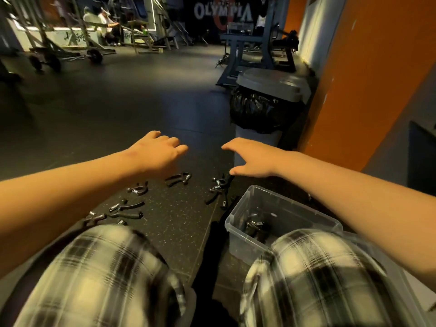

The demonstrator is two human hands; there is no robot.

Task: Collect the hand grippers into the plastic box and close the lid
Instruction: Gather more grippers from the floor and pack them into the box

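Plaid knees (99, 274) frame a clear box (238, 223) on the floor (179, 223), with a gripper or two inside. More grippers (127, 208) lie scattered left of it. Left hand (158, 154) and right hand (252, 159) hover above, spread, empty.

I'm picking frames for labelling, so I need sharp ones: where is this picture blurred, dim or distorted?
Head view: motion blur smears the plaid knees; the hand grippers lie dim on the dark floor; wide-angle bending curves the orange wall; both hands look fairly sharp.
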